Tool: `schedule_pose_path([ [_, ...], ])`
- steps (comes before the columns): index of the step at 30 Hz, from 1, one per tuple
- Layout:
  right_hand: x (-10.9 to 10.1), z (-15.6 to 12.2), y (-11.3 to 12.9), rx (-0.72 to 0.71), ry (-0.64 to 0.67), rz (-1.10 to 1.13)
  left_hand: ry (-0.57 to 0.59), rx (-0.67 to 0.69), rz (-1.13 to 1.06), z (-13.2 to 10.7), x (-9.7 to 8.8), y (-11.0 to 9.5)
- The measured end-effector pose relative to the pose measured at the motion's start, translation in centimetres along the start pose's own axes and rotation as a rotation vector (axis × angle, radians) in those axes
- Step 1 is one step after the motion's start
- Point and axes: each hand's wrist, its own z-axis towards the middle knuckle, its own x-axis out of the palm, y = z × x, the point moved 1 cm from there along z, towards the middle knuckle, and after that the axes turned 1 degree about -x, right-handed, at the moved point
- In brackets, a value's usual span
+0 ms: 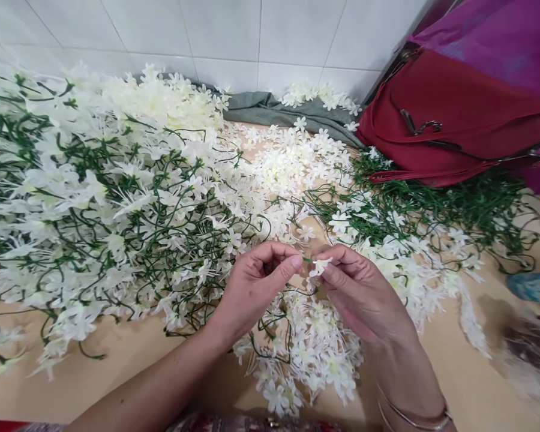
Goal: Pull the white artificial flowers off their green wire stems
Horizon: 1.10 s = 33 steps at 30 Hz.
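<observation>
Near the middle of the table my two hands almost meet at the fingertips. My left hand [267, 273] pinches a thin green stem [308, 260] between thumb and forefinger. A small white artificial flower [319, 266] is pinched in my right hand [357, 282], right at the end of that stem. Whether the stem is pushed into the flower is too small to tell. Below my hands lies a loose heap of white petals [315, 354] with pale stamens and a few green stems. Beside my left hand rises a large pile of white flowers on green stems [130, 198].
Loose white blossoms [292, 159] spread behind my hands. Bare green stems [468, 204] lie at the right, under a red bag [450, 114] with a purple cloth [504, 42] on it. A grey-green cloth [265, 108] runs along the tiled wall [225, 30]. A blue object [533, 288] sits at the right edge.
</observation>
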Motion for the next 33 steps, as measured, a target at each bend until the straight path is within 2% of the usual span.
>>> schedule_pose_path([
  [11, -0.3, 0.1, -0.6, 0.073, 0.001, -0.036, 0.037, -0.034, -0.017, 0.1, -0.2, 1.4],
  [17, -0.2, 0.4, -0.9, 0.118, -0.011, -0.084, 0.004, -0.043, -0.009, 0.2, -0.3, 2.2],
  [26, 0.0, 0.6, -1.2, 0.075, 0.008, -0.079, -0.019, -0.045, -0.009, 0.2, -0.3, 2.6],
  [33, -0.3, 0.6, -0.9, 0.120, 0.063, -0.134, 0.030, -0.053, -0.007, 0.2, -0.4, 2.3],
])
